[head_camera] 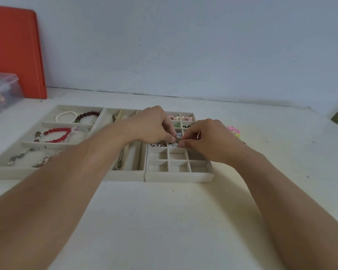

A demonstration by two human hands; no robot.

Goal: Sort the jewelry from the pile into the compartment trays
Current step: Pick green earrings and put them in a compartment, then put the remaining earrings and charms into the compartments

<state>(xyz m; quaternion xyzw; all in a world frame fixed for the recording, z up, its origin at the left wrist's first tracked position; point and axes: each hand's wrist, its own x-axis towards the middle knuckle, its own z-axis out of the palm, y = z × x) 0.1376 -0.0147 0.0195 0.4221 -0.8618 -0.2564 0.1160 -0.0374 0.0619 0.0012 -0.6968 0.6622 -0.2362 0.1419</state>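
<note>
Over the small-cell tray (179,175) both hands meet fingertip to fingertip — the left hand (151,124) and the right hand (209,136) each pinch a small white piece (174,145) between thumb and fingers, above the tray's middle cells. Left of that tray sit a long-slot tray (125,175) with chains and, beyond it, a bracelet tray (8,171) holding a red bead bracelet (57,135). Right of the small-cell tray, on the surface (164,221), lies the pink pile (233,130) — partly hidden behind the right hand.
</note>
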